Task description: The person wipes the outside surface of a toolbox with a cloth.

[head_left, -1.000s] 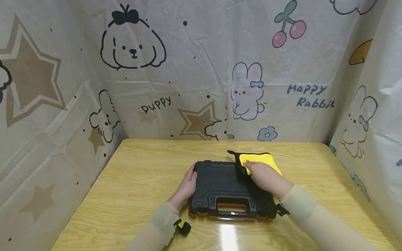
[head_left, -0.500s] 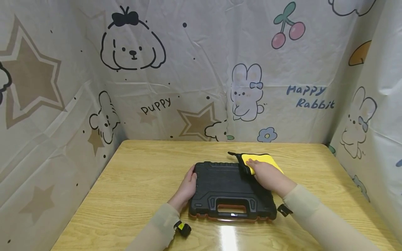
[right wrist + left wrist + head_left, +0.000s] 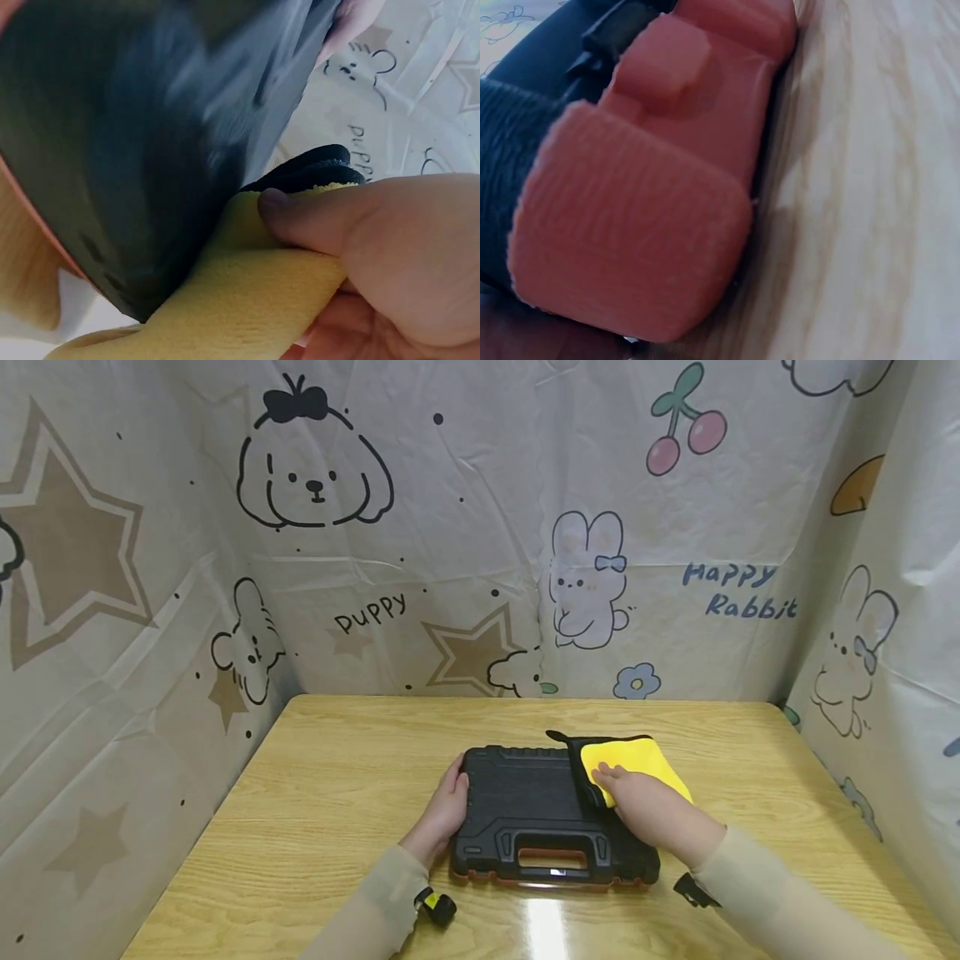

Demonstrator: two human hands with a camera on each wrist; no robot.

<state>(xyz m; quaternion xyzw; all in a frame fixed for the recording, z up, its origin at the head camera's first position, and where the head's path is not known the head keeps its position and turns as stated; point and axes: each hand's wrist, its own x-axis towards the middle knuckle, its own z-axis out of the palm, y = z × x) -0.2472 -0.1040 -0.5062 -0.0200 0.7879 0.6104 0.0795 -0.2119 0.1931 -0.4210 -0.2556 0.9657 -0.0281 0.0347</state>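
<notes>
A black tool case (image 3: 517, 793) with an orange-red underside and a carrying handle lies flat on the table. My left hand (image 3: 447, 806) holds its left edge, and only a dark bit of that hand shows in the left wrist view, beside the orange corner (image 3: 630, 225). Over the case's right part, my right hand (image 3: 652, 810) grips a yellow cloth (image 3: 637, 760) with a black back and a small hanging loop. In the right wrist view the thumb (image 3: 300, 217) presses on the folded cloth, which lies against the black lid (image 3: 135, 150); the other fingers are partly hidden.
The wooden table (image 3: 337, 760) extends around the case, with a light reflection near its front. A printed cloth curtain (image 3: 465, 527) walls off the back and both sides. Black wrist straps (image 3: 435, 906) sit on both sleeves.
My right hand has slid the yellow cloth across the lid, a little to the right and then toward me. The left hand and the case stay in place.
</notes>
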